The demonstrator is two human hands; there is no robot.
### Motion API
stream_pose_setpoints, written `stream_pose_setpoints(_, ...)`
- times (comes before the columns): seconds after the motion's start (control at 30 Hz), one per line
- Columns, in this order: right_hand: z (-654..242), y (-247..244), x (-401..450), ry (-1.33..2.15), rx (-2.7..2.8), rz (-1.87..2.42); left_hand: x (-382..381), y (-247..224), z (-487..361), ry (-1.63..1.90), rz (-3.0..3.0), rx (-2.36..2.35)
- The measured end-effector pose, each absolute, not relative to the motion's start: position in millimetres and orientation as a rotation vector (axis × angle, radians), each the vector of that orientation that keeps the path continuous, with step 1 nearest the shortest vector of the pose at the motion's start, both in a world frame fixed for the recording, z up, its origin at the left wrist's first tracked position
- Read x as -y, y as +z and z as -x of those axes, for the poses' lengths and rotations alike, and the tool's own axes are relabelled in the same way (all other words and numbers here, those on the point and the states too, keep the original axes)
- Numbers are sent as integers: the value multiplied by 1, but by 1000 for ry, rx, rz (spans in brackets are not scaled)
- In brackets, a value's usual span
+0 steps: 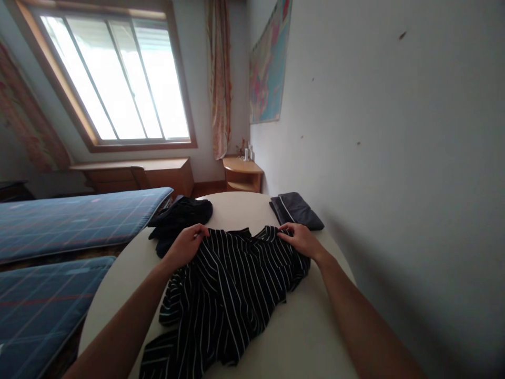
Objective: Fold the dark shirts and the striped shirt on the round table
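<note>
A black shirt with thin white stripes (240, 279) lies spread on a round pale table (315, 326), its collar end away from me and its lower part creased. My left hand (187, 245) pinches the shirt near its far left shoulder. At the far right shoulder, beside the collar, my right hand (302, 239) grips the fabric between thumb and fingers. One sleeve hangs toward the lower left, partly bunched. Just beyond my left hand sits a heap of dark clothing (185, 213). A folded dark grey garment (298, 210) with a light stripe rests past my right hand.
To the left are two beds or benches with blue plaid mattresses (79, 218). A white wall (386, 200) runs close along the right. Beyond the table stand a small wooden corner shelf (242, 166) and a wooden desk (169, 166) under the window (118, 79).
</note>
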State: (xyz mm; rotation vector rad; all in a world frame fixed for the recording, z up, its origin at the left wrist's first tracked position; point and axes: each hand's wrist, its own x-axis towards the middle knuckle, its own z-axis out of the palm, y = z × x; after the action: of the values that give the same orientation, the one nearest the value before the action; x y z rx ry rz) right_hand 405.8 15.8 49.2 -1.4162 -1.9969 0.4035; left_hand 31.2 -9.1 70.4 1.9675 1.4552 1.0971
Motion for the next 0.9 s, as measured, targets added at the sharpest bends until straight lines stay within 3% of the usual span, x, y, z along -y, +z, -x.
stream_pose_setpoints(0.13,-403,78,-27,283,1942,1393,-11,94,-21,963,-2074,-1468)
stream_pose_setpoints(0.5,-369,169,-114,-70,1663,1168,-104,165,-27,1088,-2528,-1752)
stream_pose_setpoints(0.67,-357,130,-139,-10,1811,1250,-111,139,-49,672,-2465,-2110)
stream_pose_setpoints(0.9,-361,53,-108,79,2067,1489,-74,82,-66,297,-2423,-2071)
